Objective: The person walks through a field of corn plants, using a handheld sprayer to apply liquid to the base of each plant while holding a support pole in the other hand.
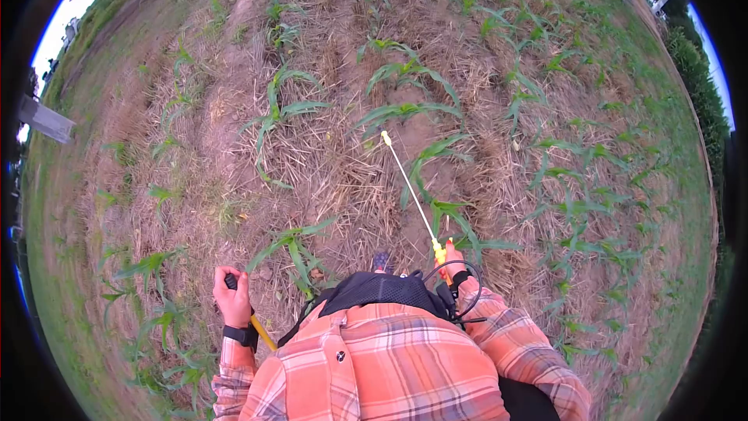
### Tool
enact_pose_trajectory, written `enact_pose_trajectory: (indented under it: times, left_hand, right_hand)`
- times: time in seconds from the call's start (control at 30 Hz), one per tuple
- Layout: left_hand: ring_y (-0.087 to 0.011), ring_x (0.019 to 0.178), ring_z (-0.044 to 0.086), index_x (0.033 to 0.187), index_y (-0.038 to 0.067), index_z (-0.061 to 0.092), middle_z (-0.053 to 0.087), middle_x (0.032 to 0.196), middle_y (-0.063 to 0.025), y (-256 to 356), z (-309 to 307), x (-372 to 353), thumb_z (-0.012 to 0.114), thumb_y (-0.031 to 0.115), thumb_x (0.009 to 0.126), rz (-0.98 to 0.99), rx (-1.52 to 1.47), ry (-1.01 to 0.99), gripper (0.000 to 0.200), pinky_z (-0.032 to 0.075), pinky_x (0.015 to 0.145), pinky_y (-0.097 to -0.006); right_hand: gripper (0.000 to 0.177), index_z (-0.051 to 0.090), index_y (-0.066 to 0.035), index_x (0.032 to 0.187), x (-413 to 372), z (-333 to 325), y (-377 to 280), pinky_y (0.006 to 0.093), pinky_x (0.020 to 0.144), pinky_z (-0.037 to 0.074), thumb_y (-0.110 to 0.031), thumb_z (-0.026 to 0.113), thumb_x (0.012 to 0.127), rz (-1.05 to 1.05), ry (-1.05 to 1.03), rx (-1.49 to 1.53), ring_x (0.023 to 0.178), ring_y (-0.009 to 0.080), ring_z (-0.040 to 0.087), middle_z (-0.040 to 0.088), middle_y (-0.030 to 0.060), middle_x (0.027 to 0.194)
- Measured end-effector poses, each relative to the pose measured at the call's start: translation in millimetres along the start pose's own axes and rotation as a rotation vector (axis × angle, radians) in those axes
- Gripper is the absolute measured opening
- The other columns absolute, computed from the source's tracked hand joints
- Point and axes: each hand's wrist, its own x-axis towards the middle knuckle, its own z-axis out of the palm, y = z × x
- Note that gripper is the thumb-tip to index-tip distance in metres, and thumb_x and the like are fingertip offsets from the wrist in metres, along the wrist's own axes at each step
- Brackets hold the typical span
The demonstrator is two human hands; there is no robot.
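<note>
My right hand [451, 262] is closed around the yellow handle of a spray wand [411, 187]. The wand's thin pale tube slants forward and left, ending in a yellow nozzle above the soil near the leaves of a young corn plant [407, 111]. From the handle a black hose [477, 296] loops back beside my sleeve. At the left, my left hand [232, 298] wraps around the black grip of a pump lever [263, 333], whose yellow rod shows behind my wrist. Another corn plant [294, 253] grows between my hands. The sprayer's tank is not visible.
Rows of young corn [274, 105] run ahead through soil covered with dry straw [335, 179]. More plants [580, 206] stand at the right. A patterned shoe [381, 260] shows below me. Posts [48, 118] and a hedge [686, 62] stand at the field's edges.
</note>
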Motion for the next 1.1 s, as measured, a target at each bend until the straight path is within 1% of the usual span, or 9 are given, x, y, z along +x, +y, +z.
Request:
enact_pose_trajectory:
  times: [0.17,0.23,0.47,0.57,0.63,0.73,0.83,0.9,1.1]
  left_hand:
    - [-0.0048,0.052,0.034,0.072,0.004,0.043,0.039,0.06,0.0023,-4.1,10.0,20.9,0.053,0.002,0.072,-0.09,-0.036,-0.029,0.011,0.028,0.047,-0.0199]
    - [-0.0054,0.052,0.034,0.072,0.004,0.043,0.039,0.06,0.002,-4.1,12.1,30.9,0.053,0.001,0.072,-0.099,-0.048,-0.031,0.011,0.029,0.047,-0.0203]
    - [-0.0063,0.052,0.035,0.072,0.004,0.043,0.04,0.059,0.0013,-18.3,25.8,96.8,0.054,0.002,0.072,-0.066,-0.048,-0.06,0.012,0.03,0.048,-0.0212]
    - [-0.0063,0.052,0.035,0.072,0.004,0.043,0.039,0.059,0.0015,-15.0,24.8,131.2,0.054,0.002,0.072,-0.058,-0.066,-0.077,0.012,0.03,0.047,-0.0211]
    - [-0.0063,0.051,0.035,0.072,0.004,0.043,0.039,0.057,0.0019,-10.0,19.5,150.4,0.055,0.003,0.072,-0.069,-0.065,-0.068,0.012,0.03,0.047,-0.021]
    - [-0.0063,0.051,0.035,0.072,0.004,0.043,0.038,0.056,0.0021,-26.1,5.0,174.9,0.055,0.003,0.072,-0.15,-0.118,-0.048,0.012,0.03,0.046,-0.0209]
    - [-0.0062,0.051,0.035,0.072,0.004,0.043,0.039,0.056,0.0018,-31.2,-9.0,196.2,0.055,0.003,0.072,-0.141,-0.112,-0.017,0.012,0.029,0.046,-0.0211]
    - [-0.0062,0.051,0.036,0.072,0.004,0.043,0.04,0.056,0.0018,-35.9,-16.3,207.4,0.055,0.004,0.072,-0.153,-0.112,-0.008,0.012,0.03,0.046,-0.0212]
    - [-0.0058,0.05,0.036,0.072,0.004,0.043,0.04,0.055,0.0021,-37.7,-21.1,230.6,0.055,0.004,0.072,-0.169,-0.099,0.003,0.011,0.029,0.045,-0.0211]
  right_hand:
    - [0.062,0.05,-0.001,0.065,21.5,-25.3,-10.7,0.0258,0.025,0.028,-0.055,0.024,0.08,-0.072,0.139,0.115,0.028,0.0138,0.037,0.044,0.007,0.043]
    - [0.062,0.05,-0.001,0.065,24.4,-32.1,-20.1,0.0258,0.025,0.028,-0.055,0.023,0.08,-0.044,0.094,0.228,0.027,0.0138,0.037,0.044,0.0072,0.043]
    - [0.061,0.049,-0.002,0.065,35.6,-16.0,-57.7,0.0262,0.026,0.029,-0.054,0.022,0.081,-0.105,0.179,0.233,0.028,0.0139,0.038,0.045,0.0077,0.043]
    - [0.061,0.049,-0.002,0.063,42.0,8.2,-81.9,0.0262,0.025,0.027,-0.054,0.022,0.081,-0.109,0.224,0.215,0.027,0.0143,0.036,0.044,0.0075,0.042]
    - [0.061,0.049,-0.002,0.061,41.0,30.7,-102.0,0.0266,0.025,0.026,-0.053,0.023,0.081,-0.037,0.252,0.221,0.026,0.0148,0.035,0.044,0.0075,0.041]
    - [0.06,0.05,-0.001,0.062,40.7,66.6,-132.3,0.027,0.026,0.028,-0.051,0.023,0.082,-0.081,0.222,0.175,0.027,0.0153,0.037,0.046,0.0086,0.043]
    - [0.06,0.05,-0.002,0.062,41.9,104.1,-162.4,0.0265,0.025,0.027,-0.051,0.023,0.082,-0.076,0.221,0.134,0.027,0.0149,0.038,0.047,0.0089,0.043]
    - [0.059,0.051,-0.001,0.063,37.8,127.0,-183.2,0.0266,0.025,0.027,-0.049,0.024,0.082,-0.118,0.13,0.063,0.027,0.0163,0.038,0.047,0.0097,0.043]
    - [0.057,0.048,-0.001,0.066,26.6,191.5,-227.8,0.0246,0.025,0.026,-0.051,0.024,0.082,-0.107,-0.095,-0.057,0.028,0.0115,0.036,0.046,0.0067,0.044]
